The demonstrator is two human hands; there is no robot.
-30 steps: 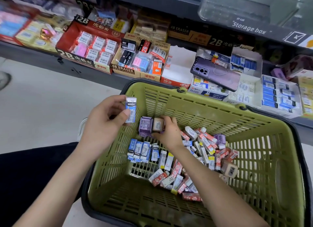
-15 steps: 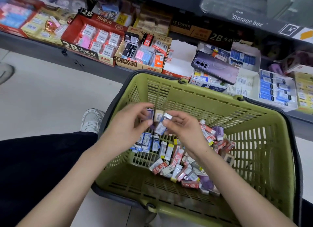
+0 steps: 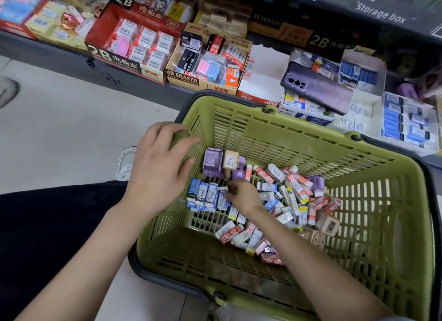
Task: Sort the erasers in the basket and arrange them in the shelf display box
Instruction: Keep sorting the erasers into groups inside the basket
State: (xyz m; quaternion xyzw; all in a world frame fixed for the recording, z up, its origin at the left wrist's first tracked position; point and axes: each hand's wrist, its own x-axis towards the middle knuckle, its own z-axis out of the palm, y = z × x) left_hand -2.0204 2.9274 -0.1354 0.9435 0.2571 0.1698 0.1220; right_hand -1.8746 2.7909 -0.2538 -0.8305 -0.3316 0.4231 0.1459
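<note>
A green slatted basket [image 3: 311, 138] sits on the floor below the shelf. Inside it, a row of blue-and-white erasers [image 3: 202, 195] stands at the left, purple and beige boxes [image 3: 220, 161] lie behind them, and a loose heap of red-and-white erasers [image 3: 296, 196] fills the middle. My right hand [image 3: 241, 193] is down in the basket, fingertips pinching a blue-and-white eraser [image 3: 223, 197] at the right end of the row. My left hand [image 3: 160, 167] hovers over the basket's left rim, fingers relaxed and holding nothing.
On the shelf stand a red 2B display box [image 3: 134, 45], a 4B ERASER box [image 3: 208, 62], a nearly bare white box [image 3: 263, 81], boxes of blue erasers [image 3: 404, 122] and a purple phone [image 3: 315, 87]. My dark trouser leg and white shoe [image 3: 125, 164] are left of the basket.
The blue-and-white eraser passed from my left hand to my right. My right hand carried it down to the end of the blue row, and my left hand opened and drew back to the rim.
</note>
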